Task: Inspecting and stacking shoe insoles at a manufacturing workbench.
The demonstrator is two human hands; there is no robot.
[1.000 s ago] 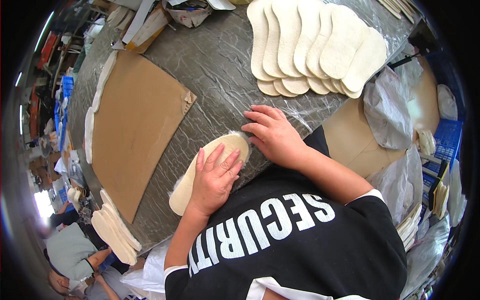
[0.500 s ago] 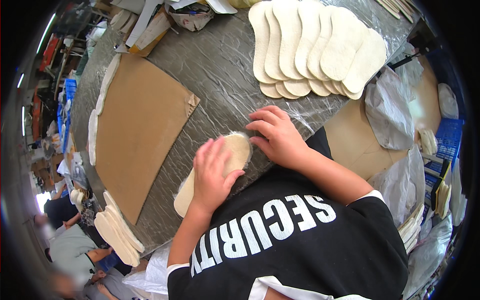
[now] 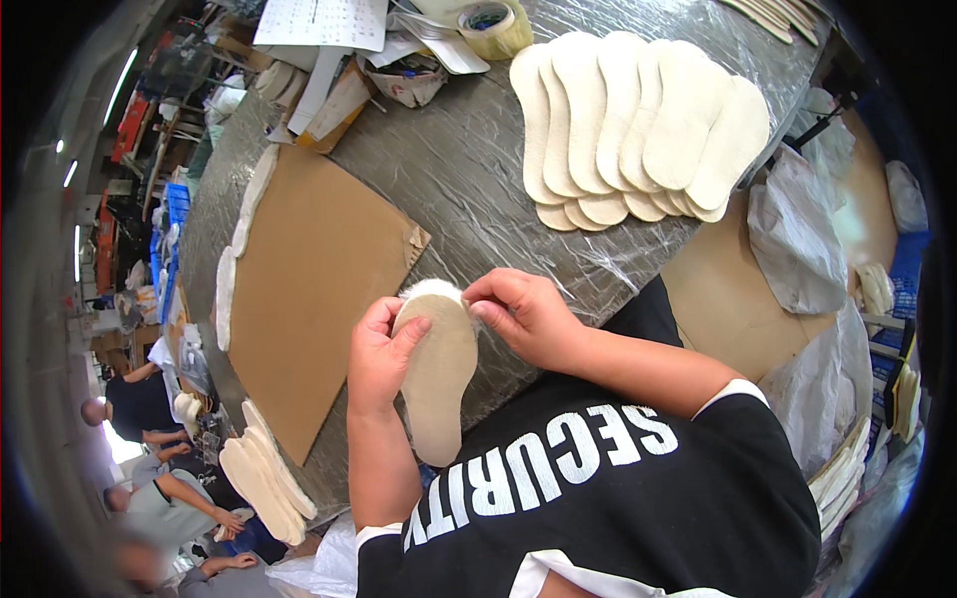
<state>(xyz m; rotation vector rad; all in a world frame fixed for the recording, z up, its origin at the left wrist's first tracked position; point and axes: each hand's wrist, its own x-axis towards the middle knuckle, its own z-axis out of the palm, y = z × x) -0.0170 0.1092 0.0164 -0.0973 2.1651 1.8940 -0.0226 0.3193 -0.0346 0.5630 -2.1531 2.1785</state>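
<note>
A cream insole (image 3: 439, 384) with a fluffy white fringe at its far end is held up over the near edge of the table (image 3: 478, 189). My left hand (image 3: 384, 349) grips its left side, thumb on the flat face and fingers behind. At the far right edge my right hand (image 3: 518, 311) pinches the fringe between thumb and fingertips. Beyond, to the right, several cream insoles (image 3: 618, 110) lie overlapping in a fanned row, with more under them.
Left of my hands lies a brown cardboard sheet (image 3: 309, 289), with fluffy insoles along its left edge. More insoles (image 3: 264, 478) are stacked at the table's near left corner. Tape (image 3: 493, 30) and papers stand at the back. Plastic bags (image 3: 797, 224) hang at right; people (image 3: 184, 498) sit at left.
The insole has been lifted off the table and turned more upright. My left hand went from lying over it to gripping its side; my right hand has closed on its edge.
</note>
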